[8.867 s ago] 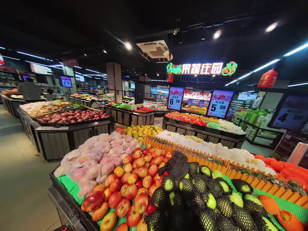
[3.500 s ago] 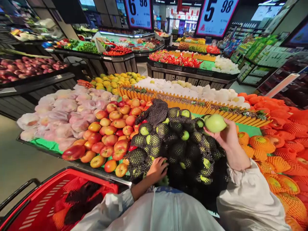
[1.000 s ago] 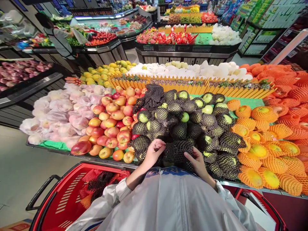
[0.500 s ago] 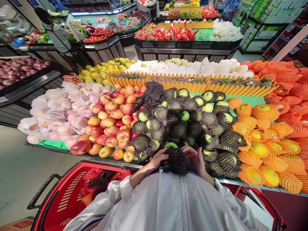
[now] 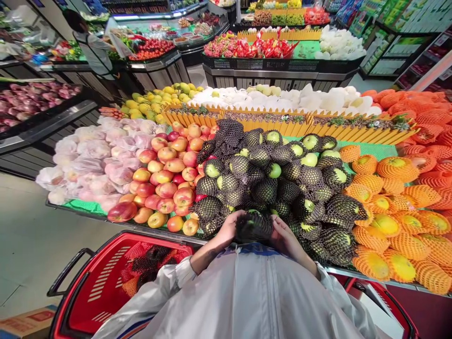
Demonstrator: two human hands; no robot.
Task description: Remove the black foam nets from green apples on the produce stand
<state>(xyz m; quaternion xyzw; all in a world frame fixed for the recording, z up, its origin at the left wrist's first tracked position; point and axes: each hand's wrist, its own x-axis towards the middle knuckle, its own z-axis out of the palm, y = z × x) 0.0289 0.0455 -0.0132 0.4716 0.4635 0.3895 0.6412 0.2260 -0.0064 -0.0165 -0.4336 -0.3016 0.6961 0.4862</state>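
Two bare hands in the head view, at lower middle of the frame: left hand (image 5: 229,230) and right hand (image 5: 285,237) a little apart, fingers of each curled onto one side of a black-netted bundle (image 5: 253,230). Gripped from both flanks, seemingly to keep something soft and loose steady. Cannot tell the contents for sure, given blur and shade. Held low, close in front of a light grey jacket (image 5: 254,294), at the near edge of the stand (image 5: 81,213), probably for an easy look down.

Just above the hands, netted green fruit (image 5: 274,170) in a heap, most pieces sleeved, likely against bruising. Red apples (image 5: 183,197) left of centre, bagged pink fruit (image 5: 93,148) at left, orange-netted fruit (image 5: 374,263) at right; grouped by kind, apparently for telling apart. Across upper middle, an orange picket fence (image 5: 268,126), presumably a divider from white-wrapped fruit (image 5: 254,100) behind. At lower left, a red basket (image 5: 77,308) beside the stand, perhaps for short reach, with mixed netting (image 5: 145,266) inside. At upper left, another person (image 5: 92,51), well apart.
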